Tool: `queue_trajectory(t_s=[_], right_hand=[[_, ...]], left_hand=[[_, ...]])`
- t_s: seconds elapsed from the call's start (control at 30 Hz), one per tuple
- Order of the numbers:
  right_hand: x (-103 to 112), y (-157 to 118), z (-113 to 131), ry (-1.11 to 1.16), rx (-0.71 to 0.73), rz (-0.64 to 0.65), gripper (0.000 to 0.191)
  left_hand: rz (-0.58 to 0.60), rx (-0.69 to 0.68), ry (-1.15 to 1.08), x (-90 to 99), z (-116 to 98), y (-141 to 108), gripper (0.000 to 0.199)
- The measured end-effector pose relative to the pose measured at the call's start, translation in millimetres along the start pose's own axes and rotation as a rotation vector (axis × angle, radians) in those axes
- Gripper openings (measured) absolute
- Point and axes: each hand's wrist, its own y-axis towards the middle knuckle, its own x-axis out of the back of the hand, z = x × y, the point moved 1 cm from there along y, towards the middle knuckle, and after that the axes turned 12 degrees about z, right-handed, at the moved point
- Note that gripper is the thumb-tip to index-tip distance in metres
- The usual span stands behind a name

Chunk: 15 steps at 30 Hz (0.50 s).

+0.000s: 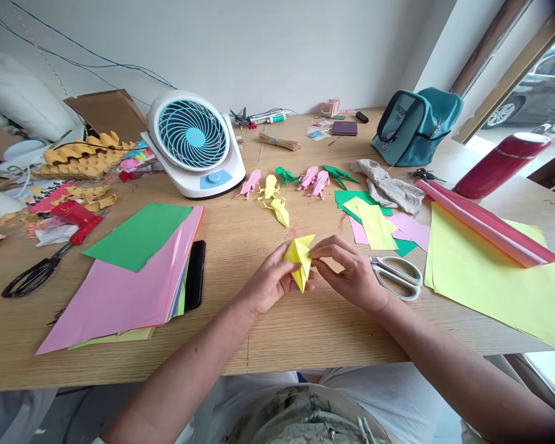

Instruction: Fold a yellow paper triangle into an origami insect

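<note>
A piece of yellow origami paper (pixel 300 254), folded into layered pointed flaps, is held up between my two hands above the table. My left hand (pixel 276 280) grips it from the left, thumb across its front. The fingertips of my right hand (pixel 349 268) pinch its right edge. Just beyond lies a yellow folded piece (pixel 280 213). Farther back stand folded paper figures in yellow (pixel 270 187), pink (pixel 250 184) and green (pixel 340 176). Beside my right wrist rest white-handled scissors (pixel 400 276).
Paper sheets (pixel 129 296) and a black phone (pixel 195 274) lie left; black-handled scissors (pixel 37 271) are farther left. A fan (pixel 194 145) stands behind. Cut paper pieces (pixel 374 225), large yellow sheets (pixel 494 283), a red roll (pixel 490 225) and a red flask (pixel 502 165) are right.
</note>
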Motion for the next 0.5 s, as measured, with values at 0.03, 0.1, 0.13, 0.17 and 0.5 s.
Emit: queue_trajectory(t_s=[0.03,0.1,0.13,0.17,0.5], right_hand=[[-0.3,-0.6,-0.1,-0.003,0.002,-0.001,0.02],[-1.1,-1.5,-0.2,-0.014,0.009,0.002,0.02],[-1.4,-1.8,-0.2,-0.021,0.014,0.007,0.02],[-1.7,-1.9,0.0,-0.029,0.019,0.012,0.02],[-4.0,-0.5,6.5,0.193,-0.258,-0.038,0.007]], left_hand=[[0.013,-0.002,-0.023,0.0,0.0,0.3,0.045],[0.03,-0.008,-0.047,-1.1,-0.1,0.4,0.041],[0.029,-0.011,-0.039,-2.0,-0.2,0.2,0.039],[0.019,-0.014,-0.019,-3.0,-0.2,0.0,0.039],[-0.186,-0.264,0.171,-0.9,1.6,3.0,0.051]])
